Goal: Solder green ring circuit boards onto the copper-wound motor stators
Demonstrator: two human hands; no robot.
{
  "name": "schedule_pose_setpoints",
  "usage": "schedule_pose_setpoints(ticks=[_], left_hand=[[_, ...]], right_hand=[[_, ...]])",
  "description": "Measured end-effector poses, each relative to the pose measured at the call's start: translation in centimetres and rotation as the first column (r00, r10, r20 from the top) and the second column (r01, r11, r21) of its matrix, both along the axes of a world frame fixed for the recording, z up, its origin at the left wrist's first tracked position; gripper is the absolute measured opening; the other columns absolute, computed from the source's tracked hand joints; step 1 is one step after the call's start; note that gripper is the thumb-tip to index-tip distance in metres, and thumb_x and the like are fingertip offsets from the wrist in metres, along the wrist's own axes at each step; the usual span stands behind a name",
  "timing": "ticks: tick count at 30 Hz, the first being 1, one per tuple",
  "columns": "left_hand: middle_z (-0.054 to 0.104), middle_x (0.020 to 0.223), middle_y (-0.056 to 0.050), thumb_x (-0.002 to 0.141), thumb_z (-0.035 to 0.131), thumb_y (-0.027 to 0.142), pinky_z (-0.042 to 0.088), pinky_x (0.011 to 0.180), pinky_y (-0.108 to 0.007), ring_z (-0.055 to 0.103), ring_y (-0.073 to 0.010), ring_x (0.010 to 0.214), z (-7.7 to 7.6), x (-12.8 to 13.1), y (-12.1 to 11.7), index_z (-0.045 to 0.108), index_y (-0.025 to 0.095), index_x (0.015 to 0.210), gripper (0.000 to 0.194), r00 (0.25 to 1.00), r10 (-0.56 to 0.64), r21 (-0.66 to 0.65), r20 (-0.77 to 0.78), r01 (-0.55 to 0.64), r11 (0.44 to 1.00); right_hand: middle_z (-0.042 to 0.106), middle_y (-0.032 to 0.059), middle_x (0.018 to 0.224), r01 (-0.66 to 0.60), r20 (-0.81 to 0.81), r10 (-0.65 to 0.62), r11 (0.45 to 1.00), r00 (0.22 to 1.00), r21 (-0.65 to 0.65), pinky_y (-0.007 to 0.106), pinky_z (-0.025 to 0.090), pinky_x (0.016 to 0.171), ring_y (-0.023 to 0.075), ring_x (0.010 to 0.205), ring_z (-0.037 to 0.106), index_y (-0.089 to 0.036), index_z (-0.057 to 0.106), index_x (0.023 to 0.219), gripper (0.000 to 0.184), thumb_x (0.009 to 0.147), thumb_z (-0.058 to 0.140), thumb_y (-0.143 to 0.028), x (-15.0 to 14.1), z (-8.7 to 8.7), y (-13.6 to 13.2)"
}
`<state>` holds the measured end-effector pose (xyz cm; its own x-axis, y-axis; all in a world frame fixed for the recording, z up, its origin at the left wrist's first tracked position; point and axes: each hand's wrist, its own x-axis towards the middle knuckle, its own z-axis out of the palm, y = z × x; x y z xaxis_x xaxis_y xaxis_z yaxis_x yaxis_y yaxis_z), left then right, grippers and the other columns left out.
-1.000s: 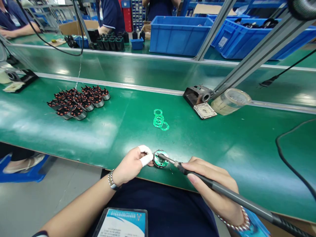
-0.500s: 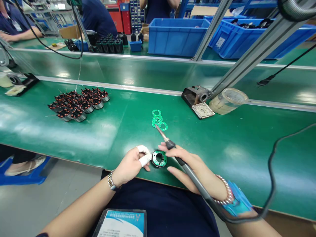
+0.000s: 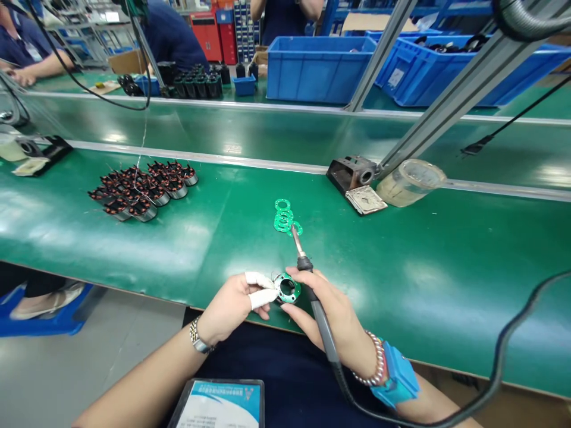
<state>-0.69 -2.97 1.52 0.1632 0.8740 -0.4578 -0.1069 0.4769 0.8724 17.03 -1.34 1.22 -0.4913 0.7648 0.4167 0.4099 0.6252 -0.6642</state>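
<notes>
A green workbench (image 3: pixel 401 285) carries a batch of copper-wound stators (image 3: pixel 143 189) off to the left. Nearer, the right hand (image 3: pixel 332 318) wraps its fingers round a soldering iron (image 3: pixel 317 312), tip up, just beside a round green circuit board (image 3: pixel 288 288) on the bench, held at its edge by the left hand (image 3: pixel 227 306) with curled, white-taped fingers (image 3: pixel 261 292), below small green rings (image 3: pixel 284 217)

Left hand (image 3: pixel 229 306) pins round circuit board (image 3: pixel 288 288) (fingers (image 3: pixel 261 291) wrapped).
</notes>
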Motion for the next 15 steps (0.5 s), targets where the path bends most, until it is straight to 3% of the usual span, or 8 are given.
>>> schedule_pose_setpoints(ticks=[8,15], left_hand=[[0.053,0.054,0.004,0.062,0.071,0.029,0.043,0.047,-0.019,0.048,-0.0057,0.045,-0.2,0.1,0.5,0.057,0.013,0.065,0.021,0.998,-0.019,-0.029,0.061,0.021,0.999],[0.059,0.062,0.0,0.067,0.069,0.033,0.049,0.063,-0.026,0.058,-0.0113,0.06,-0.4,-0.2,0.0,0.058,0.013,0.068,0.022,0.991,-0.01,-0.027,0.13,0.014,1.0]], right_hand=[[0.059,0.0047,0.085,-0.075,-0.086,0.081,0.995,0.993,0.061,0.031,0.051,0.072,0.018,0.084,0.055,-0.022,0.051,0.095,0.02,0.081,0.051,-0.008,-1.3,0.8,1.4],[0.057,0.0034,0.076,-0.031,-0.106,0.034,0.999,0.994,0.03,0.03,0.049,0.066,0.0172,0.075,0.054,-0.02,0.051,0.094,0.018,0.08,0.05,-0.009,-1.9,0.8,1.2]])
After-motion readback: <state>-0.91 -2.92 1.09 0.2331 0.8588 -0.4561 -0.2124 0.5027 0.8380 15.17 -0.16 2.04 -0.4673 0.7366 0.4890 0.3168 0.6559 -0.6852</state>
